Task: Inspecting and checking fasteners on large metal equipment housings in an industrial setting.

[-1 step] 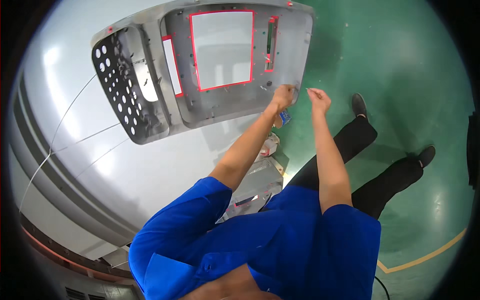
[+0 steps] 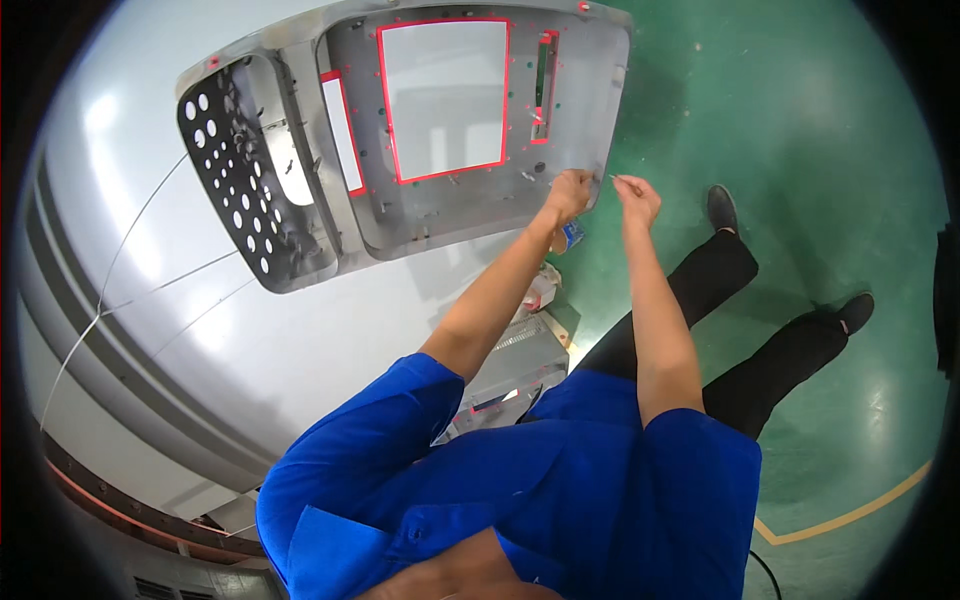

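- At the lower right corner of the metal panel [image 2: 470, 215], the left hand [image 2: 568, 193] is curled into a loose fist pressed against the panel's rim; whether it grips anything small cannot be told.
- Just right of that corner, clear of the panel, the right hand [image 2: 637, 200] is pinched shut on a thin pin [image 2: 617, 180], its tip pointing toward the rim.
- Below the corner, a small blue thing [image 2: 573, 234] shows under the left wrist; its kind is too small to tell.
- Inside the panel, up and left of the corner, sits a red-edged opening [image 2: 445, 95], with a narrow red-edged slot [image 2: 543, 85] to its right.
- At the panel's far left, a black perforated plate [image 2: 235, 190] stands on edge.
- Judged from this, the step in hand is fitting the pin at the rim; the next move calls for steadying the corner and lining the tip with its hole.
- Right of the panel lies green floor [image 2: 800, 150].
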The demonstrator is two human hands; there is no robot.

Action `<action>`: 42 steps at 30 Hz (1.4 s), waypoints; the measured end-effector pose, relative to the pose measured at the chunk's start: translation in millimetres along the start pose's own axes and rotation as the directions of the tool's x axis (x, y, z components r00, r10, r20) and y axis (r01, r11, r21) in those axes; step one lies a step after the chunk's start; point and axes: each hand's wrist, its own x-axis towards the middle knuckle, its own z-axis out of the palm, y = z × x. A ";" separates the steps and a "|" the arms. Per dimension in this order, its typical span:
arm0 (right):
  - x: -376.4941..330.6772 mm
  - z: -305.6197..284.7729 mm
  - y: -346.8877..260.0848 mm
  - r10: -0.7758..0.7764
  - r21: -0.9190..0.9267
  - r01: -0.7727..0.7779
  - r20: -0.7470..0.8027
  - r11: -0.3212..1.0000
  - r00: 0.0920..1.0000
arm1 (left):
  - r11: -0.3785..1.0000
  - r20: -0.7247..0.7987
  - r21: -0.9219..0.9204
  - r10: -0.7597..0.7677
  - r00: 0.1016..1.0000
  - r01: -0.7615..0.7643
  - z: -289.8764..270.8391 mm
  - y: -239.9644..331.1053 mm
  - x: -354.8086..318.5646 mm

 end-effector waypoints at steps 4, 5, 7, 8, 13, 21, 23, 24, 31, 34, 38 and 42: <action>5.8 14.3 21.3 0.044 -0.055 -0.046 -0.034 0.997 0.998 | 0.993 0.077 -0.097 -0.058 0.995 0.065 -4.0 5.8 -2.3; 6.9 13.6 26.0 0.044 -0.060 -0.048 -0.064 0.997 0.997 | 0.984 0.087 -0.152 -0.085 0.993 0.097 -3.5 8.8 -7.6; 6.2 17.0 30.2 -0.061 -0.061 0.056 -0.089 0.997 0.994 | 0.991 0.046 -0.135 -0.005 0.999 0.011 0.1 4.1 -15.4; 5.3 15.2 30.7 -0.114 -0.063 0.108 -0.095 0.992 0.989 | 0.991 0.080 -0.134 0.016 0.997 -0.005 3.2 1.4 -17.8; 6.7 3.2 14.8 -0.122 -0.196 0.132 0.061 0.972 0.991 | 0.963 0.018 -0.266 -0.040 0.999 0.043 10.4 8.5 -15.1; 19.1 9.7 18.8 -0.098 -0.186 0.098 0.010 0.978 0.995 | 0.885 -0.006 -0.451 -0.134 0.991 0.117 10.2 6.8 -14.5; 24.8 2.8 13.8 -0.164 -0.353 0.193 0.110 0.915 0.980 | 0.897 -0.002 -0.430 -0.113 0.994 0.101 8.2 6.9 -14.9; 35.7 -4.5 11.3 -0.224 -0.462 0.274 0.160 0.844 0.961 | 0.914 0.028 -0.394 -0.093 0.995 0.096 3.9 16.8 -11.6; 6.9 -6.6 -61.6 0.061 -0.487 0.121 0.343 0.865 0.937 | 0.854 -0.031 -0.511 -0.134 0.991 0.100 11.5 33.7 -19.5; -22.4 -20.4 -106.6 0.071 -0.532 0.059 0.221 0.845 0.973 | 0.753 -0.082 -0.656 -0.003 0.997 -0.052 18.4 54.5 -38.2; -83.8 -34.1 -173.6 0.095 -0.506 0.062 0.278 0.861 0.956 | 0.316 0.217 -0.934 0.132 0.967 0.166 -9.1 90.1 -99.8; -148.2 -44.2 -236.8 -0.043 -0.561 0.360 0.499 0.746 0.866 | -0.166 0.294 -0.926 0.250 0.922 0.340 -27.8 124.5 -153.3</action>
